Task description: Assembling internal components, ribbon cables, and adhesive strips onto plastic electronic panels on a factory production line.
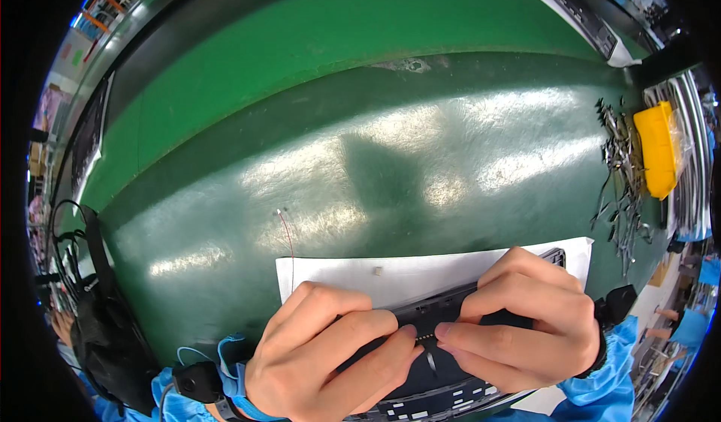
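Observation:
A black flat electronic panel (439,305) lies tilted on a white sheet (330,275) at the table's near edge. Its lower part carries several small white rectangles (409,407). My left hand (330,354) rests over the panel's left side, fingers bent and tips pressed together. My right hand (526,324) covers the right side, its thumb and fingers pinched. Between the fingertips shows a short row of gold contacts (426,337), with a thin dark strip (431,360) below it. What exactly the fingertips grip is hidden.
A thin red wire (288,230) lies at the sheet's upper left edge. At right, dark cable strips (619,178) lie piled beside a yellow bin (656,150). A black bag (109,339) sits at left. Another panel (574,13) lies at far right on the raised green surface (360,20).

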A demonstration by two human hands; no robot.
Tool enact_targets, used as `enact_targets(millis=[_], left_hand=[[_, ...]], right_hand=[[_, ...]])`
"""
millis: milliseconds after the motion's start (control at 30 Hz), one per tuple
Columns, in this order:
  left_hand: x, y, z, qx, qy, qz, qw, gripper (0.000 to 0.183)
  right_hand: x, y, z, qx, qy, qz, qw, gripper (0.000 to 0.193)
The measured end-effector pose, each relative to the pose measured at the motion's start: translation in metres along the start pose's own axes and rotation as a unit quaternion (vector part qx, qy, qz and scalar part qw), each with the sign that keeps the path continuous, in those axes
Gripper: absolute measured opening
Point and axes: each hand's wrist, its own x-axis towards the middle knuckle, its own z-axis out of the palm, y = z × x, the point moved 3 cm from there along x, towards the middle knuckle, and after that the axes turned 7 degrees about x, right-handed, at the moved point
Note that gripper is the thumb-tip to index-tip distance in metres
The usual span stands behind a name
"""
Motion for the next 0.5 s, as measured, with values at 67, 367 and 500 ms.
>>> enact_targets(millis=[67,367,500], left_hand=[[-0.002,-0.003,0.005,-0.016,-0.003,0.007,1.000,0.032],[0.000,-0.005,0.014,-0.045,0.034,0.004,0.998,0.032],[-0.007,-0.009,0.017,-0.024,0.092,-0.031,0.995,0.030]], right_hand=[[-0.005,0.003,0.001,0.000,-0.006,-0.012,1.000,0.028],[-0.003,0.000,-0.004,-0.023,-0.012,-0.013,1.000,0.024],[-0.001,0.008,0.000,-0.086,0.000,-0.024,0.996,0.023]])
